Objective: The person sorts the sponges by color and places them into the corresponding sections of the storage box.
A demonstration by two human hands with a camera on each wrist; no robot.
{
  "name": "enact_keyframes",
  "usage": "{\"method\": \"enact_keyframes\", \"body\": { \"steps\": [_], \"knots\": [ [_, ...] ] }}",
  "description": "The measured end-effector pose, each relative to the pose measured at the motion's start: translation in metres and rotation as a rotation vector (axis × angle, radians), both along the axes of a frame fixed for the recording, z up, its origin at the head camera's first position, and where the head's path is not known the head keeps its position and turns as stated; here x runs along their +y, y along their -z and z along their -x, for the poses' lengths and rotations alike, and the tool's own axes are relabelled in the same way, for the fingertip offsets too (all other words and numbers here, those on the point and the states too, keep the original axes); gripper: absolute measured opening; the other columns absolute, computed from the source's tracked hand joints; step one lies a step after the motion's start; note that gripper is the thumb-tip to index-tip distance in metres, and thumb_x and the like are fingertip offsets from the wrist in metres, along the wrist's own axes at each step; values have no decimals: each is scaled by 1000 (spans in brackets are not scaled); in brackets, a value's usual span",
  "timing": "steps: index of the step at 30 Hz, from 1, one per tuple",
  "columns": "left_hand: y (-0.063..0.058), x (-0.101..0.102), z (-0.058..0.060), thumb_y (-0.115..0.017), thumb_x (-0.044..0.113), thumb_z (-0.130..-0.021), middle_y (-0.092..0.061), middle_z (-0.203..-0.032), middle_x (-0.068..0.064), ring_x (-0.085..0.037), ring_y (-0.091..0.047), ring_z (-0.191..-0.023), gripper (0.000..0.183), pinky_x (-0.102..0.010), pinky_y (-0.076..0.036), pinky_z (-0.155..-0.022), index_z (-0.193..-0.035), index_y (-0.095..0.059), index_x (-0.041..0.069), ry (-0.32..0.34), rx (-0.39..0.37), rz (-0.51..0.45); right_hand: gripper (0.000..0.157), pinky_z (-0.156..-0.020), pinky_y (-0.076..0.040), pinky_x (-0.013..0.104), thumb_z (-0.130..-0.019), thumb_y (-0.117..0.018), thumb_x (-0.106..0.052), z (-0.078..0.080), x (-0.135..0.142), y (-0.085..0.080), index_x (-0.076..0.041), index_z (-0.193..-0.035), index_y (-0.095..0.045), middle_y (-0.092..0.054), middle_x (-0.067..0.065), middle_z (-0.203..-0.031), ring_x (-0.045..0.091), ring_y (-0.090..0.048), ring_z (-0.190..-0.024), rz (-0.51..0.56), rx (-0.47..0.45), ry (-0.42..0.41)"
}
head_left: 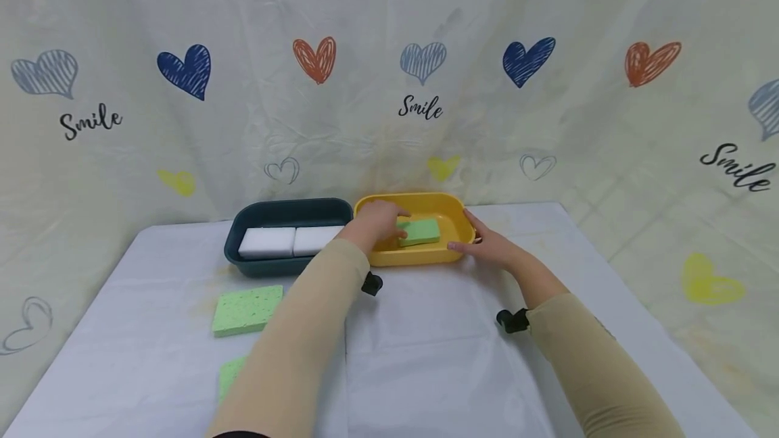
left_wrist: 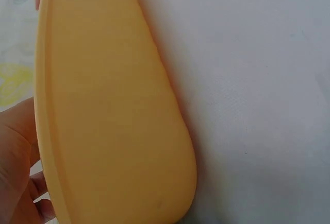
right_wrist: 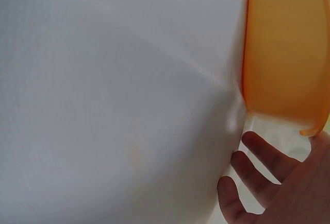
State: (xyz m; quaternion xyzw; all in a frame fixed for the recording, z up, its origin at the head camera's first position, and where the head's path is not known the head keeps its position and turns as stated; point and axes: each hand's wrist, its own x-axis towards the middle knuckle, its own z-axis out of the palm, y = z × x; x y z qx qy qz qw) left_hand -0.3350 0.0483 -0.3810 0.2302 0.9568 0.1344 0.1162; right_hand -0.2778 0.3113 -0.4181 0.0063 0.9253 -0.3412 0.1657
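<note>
A yellow oval container (head_left: 416, 262) stands at the back of the table, with a green sponge (head_left: 421, 232) lying inside it. My left hand (head_left: 374, 220) reaches over the left part of the container. Its fingers are at the sponge's left end and hold it there; the left wrist view shows them partly hidden behind the rim. Around the container's right end rests my right hand (head_left: 489, 244), its thumb at the front rim. In the right wrist view, several fingers (right_wrist: 263, 157) extend loosely below the container's wall.
Left of the yellow container stands a dark green container (head_left: 268, 268) holding two white sponges (head_left: 268, 242). A speckled green sponge (head_left: 246, 309) lies on the white-covered table (head_left: 438, 357). Another green piece (head_left: 230, 376) is partly behind my left sleeve. A patterned sheet (head_left: 365, 134) hangs behind.
</note>
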Motion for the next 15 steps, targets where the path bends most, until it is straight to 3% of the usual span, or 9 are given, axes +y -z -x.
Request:
{"method": "enact_keyframes", "body": {
  "steps": [7,15],
  "knots": [
    [0,-2,1,-70,41,-92,-57,-141,3,-22,-49,-127,53,-39,-36,-113,-142,-56,31,14,26,-5,104,-112,-24,66,-89,-63,-61,2,0,4,-33,-159,7,-28,25,-155,43,-36,-133,-8,1,-4],
    [-12,-11,-6,-69,45,-92,-59,-139,5,-21,-50,-127,55,-39,-36,-112,-143,-56,33,57,110,10,106,-111,-25,66,-88,-63,-64,1,1,1,-32,-159,8,-29,26,-154,44,-36,-132,-13,0,-4]
  ]
}}
